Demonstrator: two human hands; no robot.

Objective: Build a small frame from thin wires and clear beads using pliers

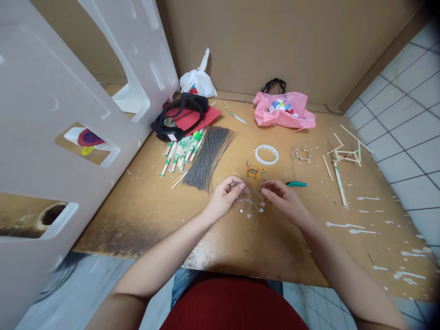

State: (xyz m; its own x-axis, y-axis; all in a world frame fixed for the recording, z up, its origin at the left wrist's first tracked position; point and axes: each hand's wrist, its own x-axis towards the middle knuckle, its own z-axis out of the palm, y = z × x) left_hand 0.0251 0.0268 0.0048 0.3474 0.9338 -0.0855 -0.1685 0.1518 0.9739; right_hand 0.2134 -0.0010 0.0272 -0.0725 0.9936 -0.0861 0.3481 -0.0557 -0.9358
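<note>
Pinching a fine strand at the top of the beaded wire piece, the left hand curls its fingertips closed around the wire, while the right hand curves in from the other side. Its fingertips sit at the piece's right edge, though I can't tell whether they grip a strand or only touch it. The piece hangs between both hands just above the wooden workbench, its small beads catching the light. Thin wire like this handles best when the pinch stays close to the bend, with the other hand steadying the loops so that they keep their shape. A light, even grip helps avoid kinks, and the cut ends are best kept away from the palms. Just beyond the hands lie a tangle of colored wire scraps and a pair of green-handled pliers, within easy reach of the right hand. Farther off are a bundle of dark wire rods, a pile of wooden sticks with green markings, a ring of clear tape, a small beaded wire ring, and a pink plastic bag of bottle caps.
</note>
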